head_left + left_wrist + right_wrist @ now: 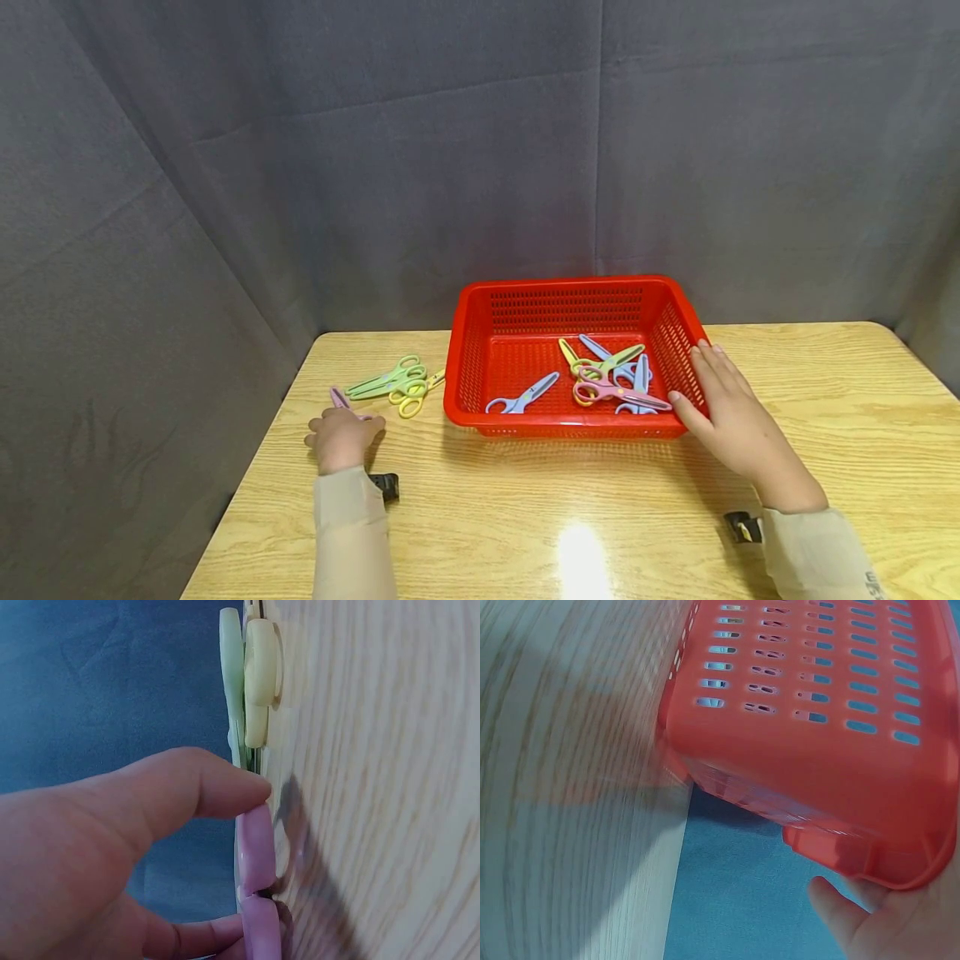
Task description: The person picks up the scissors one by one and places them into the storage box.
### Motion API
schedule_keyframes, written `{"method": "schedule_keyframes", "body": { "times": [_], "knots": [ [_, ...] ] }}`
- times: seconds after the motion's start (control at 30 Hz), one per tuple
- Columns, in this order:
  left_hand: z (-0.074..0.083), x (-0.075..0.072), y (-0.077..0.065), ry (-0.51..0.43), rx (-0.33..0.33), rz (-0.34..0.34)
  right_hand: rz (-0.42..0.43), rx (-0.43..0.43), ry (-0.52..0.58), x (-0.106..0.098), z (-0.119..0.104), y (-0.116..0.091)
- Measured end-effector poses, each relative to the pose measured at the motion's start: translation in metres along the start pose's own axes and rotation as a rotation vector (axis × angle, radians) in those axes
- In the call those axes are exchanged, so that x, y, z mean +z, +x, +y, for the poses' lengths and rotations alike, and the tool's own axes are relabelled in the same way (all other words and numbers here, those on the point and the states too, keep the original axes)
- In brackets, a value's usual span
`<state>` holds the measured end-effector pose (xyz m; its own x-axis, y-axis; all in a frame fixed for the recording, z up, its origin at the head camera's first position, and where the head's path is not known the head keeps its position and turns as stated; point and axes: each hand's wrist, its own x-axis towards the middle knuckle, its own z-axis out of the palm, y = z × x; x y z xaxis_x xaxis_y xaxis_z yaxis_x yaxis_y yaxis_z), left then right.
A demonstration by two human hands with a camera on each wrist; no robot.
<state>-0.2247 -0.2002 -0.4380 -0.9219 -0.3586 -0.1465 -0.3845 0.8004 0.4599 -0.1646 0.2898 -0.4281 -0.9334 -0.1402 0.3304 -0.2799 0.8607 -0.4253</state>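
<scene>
At the left of the table my left hand (345,435) reaches down over pink scissors (340,397). In the left wrist view its thumb presses one end of the pink handles and its fingers bend round the other side, pinching them. Just beyond lie green scissors (382,383) and yellow scissors (412,400), partly overlapping. My right hand (738,429) rests at the right rim of a red basket (570,432), fingers extended along it and thumb at the front corner. Inside the basket are blue scissors (525,396) at the left and a pile of several pairs (611,375) at the right.
The wooden table (480,517) carries everything, its far edge close behind the basket. Grey cloth (465,167) hangs behind it and along the left side. Black wrist mounts (385,486) show beside both sleeves.
</scene>
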Motion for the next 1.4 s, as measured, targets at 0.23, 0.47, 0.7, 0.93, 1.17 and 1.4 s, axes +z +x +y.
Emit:
{"method": "schedule_keyframes", "body": {
  "times": [0.23,0.47,0.7,0.93,1.17,1.4],
  "knots": [
    [-0.002,-0.003,0.002,-0.003,0.005,-0.021,0.003,0.000,0.001,0.000,0.000,-0.001],
    [-0.003,-0.008,0.000,0.027,0.025,0.012,0.001,0.000,0.002,-0.001,0.000,-0.001],
    [-0.001,-0.011,-0.002,-0.034,-0.013,-0.005,0.010,-0.004,0.001,0.000,0.001,-0.001],
    [-0.005,-0.011,-0.001,-0.049,0.004,-0.014,0.010,-0.005,0.003,0.001,0.000,0.000],
    [-0.008,-0.012,0.001,-0.073,0.038,-0.016,0.008,-0.006,0.002,0.001,-0.001,0.000],
    [-0.002,-0.015,-0.001,-0.103,0.052,0.030,0.007,0.000,0.007,0.001,0.001,0.000]
  ]
}}
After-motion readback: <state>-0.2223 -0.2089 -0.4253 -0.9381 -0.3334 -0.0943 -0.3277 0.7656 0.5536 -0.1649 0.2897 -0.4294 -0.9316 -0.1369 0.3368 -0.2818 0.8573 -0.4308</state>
